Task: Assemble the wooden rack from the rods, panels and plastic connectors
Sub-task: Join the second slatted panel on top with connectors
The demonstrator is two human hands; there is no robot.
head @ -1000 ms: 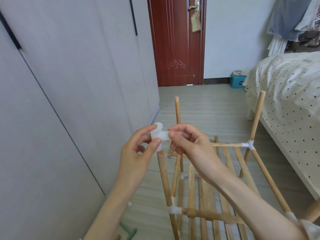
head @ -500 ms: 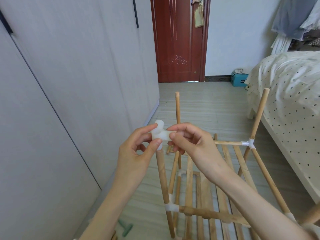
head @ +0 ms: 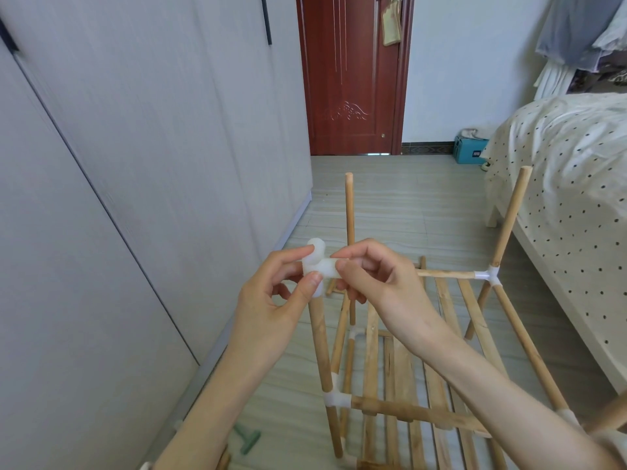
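Observation:
A white plastic connector [head: 317,262] sits on top of the near-left upright rod [head: 320,347] of the partly built wooden rack. My left hand [head: 271,307] pinches its left and lower part with thumb and forefinger. My right hand [head: 376,283] grips its right arm. Lower on that rod another white connector [head: 336,399] joins a cross rod [head: 417,415]. Slatted panels [head: 400,374] lie inside the frame. A back upright rod [head: 349,232] rises behind my hands, and a right upright rod [head: 509,218] carries a connector [head: 488,275].
A grey wardrobe [head: 135,164] runs along the left. A bed with a dotted cover [head: 570,171] stands close on the right. A red door [head: 349,76] and a blue box [head: 470,151] are at the far end. A small green tool [head: 247,439] lies on the floor.
My hands stay on the connector at the rod top. The view has tilted and shifted slightly; the connector looks a little lower on the rod.

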